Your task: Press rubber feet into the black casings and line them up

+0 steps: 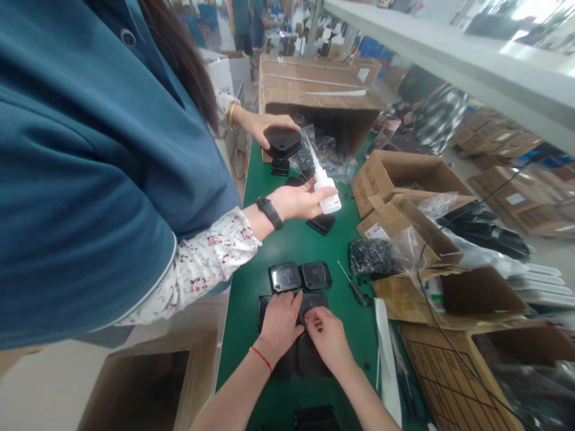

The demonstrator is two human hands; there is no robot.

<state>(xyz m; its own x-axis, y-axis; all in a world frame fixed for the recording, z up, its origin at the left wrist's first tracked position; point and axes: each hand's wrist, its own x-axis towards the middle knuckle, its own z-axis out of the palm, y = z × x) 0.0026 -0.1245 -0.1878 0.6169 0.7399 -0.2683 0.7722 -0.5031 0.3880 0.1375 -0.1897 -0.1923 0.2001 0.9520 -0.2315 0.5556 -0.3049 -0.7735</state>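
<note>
My left hand [282,320], with a red string at the wrist, rests palm down on a group of black plastic cases, its fingers stretched out. Close beside it, my right hand [327,338] has its thumb and fingers pinched together at the surface of a black case [317,299]. What sits in that pinch, if anything, is too small to make out. Two more black cases, a left one [286,276] and a right one [316,275], lie just beyond my fingers. My hands hide much of the nearer cases.
A co-worker at the left holds a white nozzle bottle [329,194] and a black case [283,140] over the green table [287,236]. A screwdriver [354,287] lies right of the cases, near small black discs. Open cardboard boxes [404,173] line the right side.
</note>
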